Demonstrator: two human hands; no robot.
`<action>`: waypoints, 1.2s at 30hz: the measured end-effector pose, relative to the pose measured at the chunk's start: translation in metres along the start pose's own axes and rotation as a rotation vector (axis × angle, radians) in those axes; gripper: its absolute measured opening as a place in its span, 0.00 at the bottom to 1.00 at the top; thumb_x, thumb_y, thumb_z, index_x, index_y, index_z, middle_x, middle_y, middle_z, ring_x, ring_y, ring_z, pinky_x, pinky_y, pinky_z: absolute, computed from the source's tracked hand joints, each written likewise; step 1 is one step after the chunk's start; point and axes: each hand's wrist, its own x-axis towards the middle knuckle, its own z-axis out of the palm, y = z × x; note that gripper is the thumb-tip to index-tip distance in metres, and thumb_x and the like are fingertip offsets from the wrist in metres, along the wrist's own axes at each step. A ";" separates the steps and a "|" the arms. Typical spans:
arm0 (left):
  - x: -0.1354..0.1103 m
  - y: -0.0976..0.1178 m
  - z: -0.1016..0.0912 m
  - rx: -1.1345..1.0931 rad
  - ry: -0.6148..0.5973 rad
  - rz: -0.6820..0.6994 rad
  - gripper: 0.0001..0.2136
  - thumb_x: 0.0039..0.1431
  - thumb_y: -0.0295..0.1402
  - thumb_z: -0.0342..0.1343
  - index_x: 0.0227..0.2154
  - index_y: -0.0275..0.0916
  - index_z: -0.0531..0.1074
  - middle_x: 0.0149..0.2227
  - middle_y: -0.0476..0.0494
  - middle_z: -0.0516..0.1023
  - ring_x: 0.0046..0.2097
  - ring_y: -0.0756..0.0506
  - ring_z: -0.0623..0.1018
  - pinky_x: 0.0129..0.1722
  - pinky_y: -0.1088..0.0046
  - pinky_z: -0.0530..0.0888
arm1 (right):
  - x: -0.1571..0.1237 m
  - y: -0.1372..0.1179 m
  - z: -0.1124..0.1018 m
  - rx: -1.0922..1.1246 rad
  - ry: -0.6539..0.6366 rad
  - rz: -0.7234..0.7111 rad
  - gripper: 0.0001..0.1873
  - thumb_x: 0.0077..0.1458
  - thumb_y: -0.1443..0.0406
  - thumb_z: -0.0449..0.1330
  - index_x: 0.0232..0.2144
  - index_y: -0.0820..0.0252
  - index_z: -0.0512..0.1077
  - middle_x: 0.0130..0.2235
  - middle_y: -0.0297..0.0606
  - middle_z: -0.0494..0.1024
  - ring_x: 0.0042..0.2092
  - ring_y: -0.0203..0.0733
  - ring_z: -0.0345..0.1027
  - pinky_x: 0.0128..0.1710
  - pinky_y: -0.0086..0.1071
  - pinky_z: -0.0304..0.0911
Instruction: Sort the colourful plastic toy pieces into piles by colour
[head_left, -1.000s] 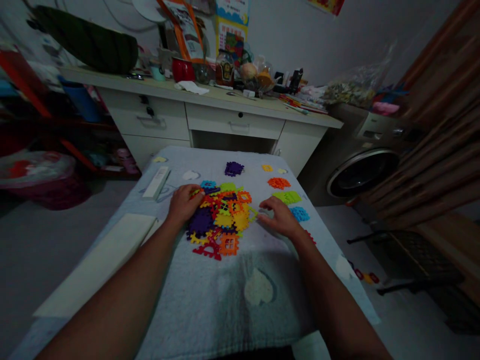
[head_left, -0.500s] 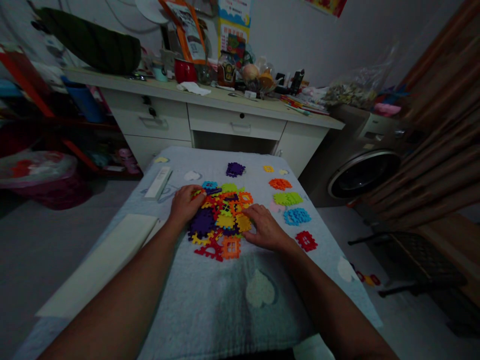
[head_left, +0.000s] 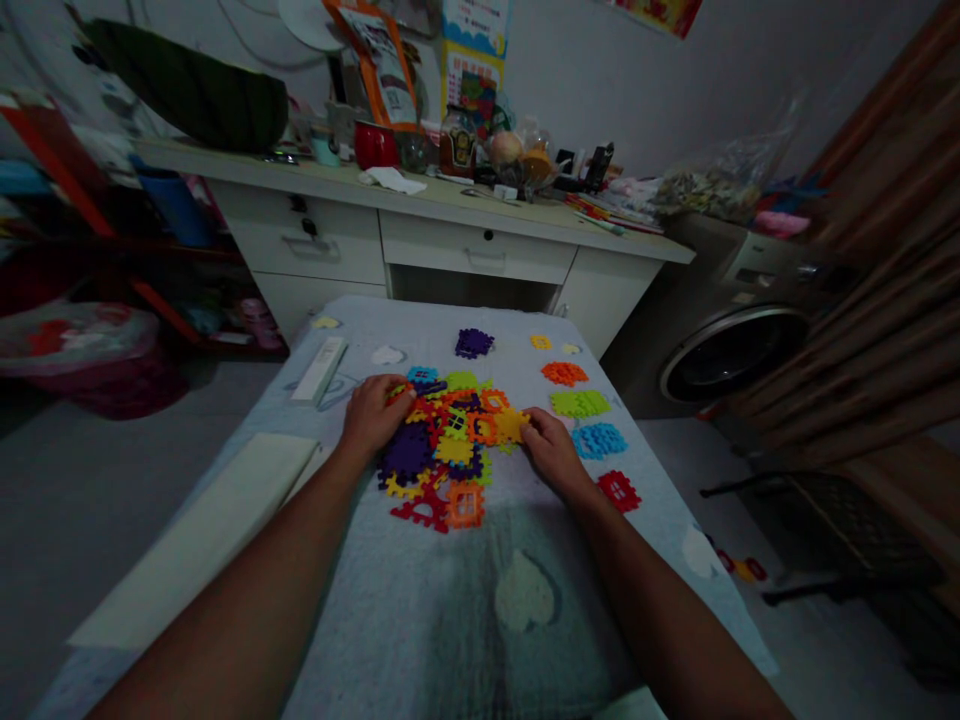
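A pile of toothed plastic building tiles (head_left: 405, 450) in purple, yellow, red, orange and green lies on the cloth-covered table (head_left: 360, 620). At the pile's right edge, my right hand (head_left: 553, 450) pinches a yellow square tile (head_left: 511, 426) by its right side. My left hand (head_left: 375, 415) rests against the pile's upper left, thumb and forefinger apart; its other fingers are partly hidden. Sorted by colour around the pile are purple tiles (head_left: 474, 343), a yellow window tile (head_left: 540, 342), orange tiles (head_left: 565, 373), green tiles (head_left: 580, 403), blue tiles (head_left: 599, 440) and a red window tile (head_left: 619, 491).
Along the table's left side lie a long white board (head_left: 202, 535) and a small white box (head_left: 319, 371). Beyond stands a white desk (head_left: 480, 240) crowded with jars and bags. A washing machine (head_left: 739, 320) is at the right, a lined waste bin (head_left: 90, 360) at the left.
My right hand has moved right, drawing the yellow square tile toward the pile's right edge and uncovering an orange tile. My left hand stays at the pile's upper left. The view has shifted slightly.
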 end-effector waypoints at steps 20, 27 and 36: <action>-0.002 0.002 0.000 0.013 0.002 -0.018 0.16 0.56 0.45 0.51 0.42 0.42 0.74 0.46 0.42 0.76 0.50 0.39 0.73 0.53 0.60 0.69 | 0.013 0.012 -0.008 -0.534 -0.113 -0.145 0.32 0.44 0.74 0.54 0.55 0.63 0.65 0.51 0.48 0.69 0.53 0.48 0.62 0.59 0.45 0.56; -0.001 0.002 0.000 0.031 0.000 -0.009 0.16 0.57 0.45 0.51 0.42 0.42 0.74 0.45 0.41 0.76 0.50 0.38 0.74 0.52 0.59 0.69 | 0.061 0.009 -0.047 -0.536 -0.122 -0.147 0.19 0.44 0.71 0.61 0.42 0.61 0.70 0.43 0.40 0.72 0.42 0.41 0.66 0.45 0.36 0.63; -0.002 0.003 -0.001 0.015 -0.001 -0.005 0.16 0.57 0.45 0.51 0.41 0.42 0.73 0.45 0.42 0.77 0.50 0.38 0.74 0.52 0.59 0.69 | 0.172 0.030 -0.079 -0.759 0.214 0.165 0.13 0.49 0.69 0.62 0.40 0.63 0.74 0.41 0.42 0.77 0.42 0.41 0.68 0.42 0.31 0.60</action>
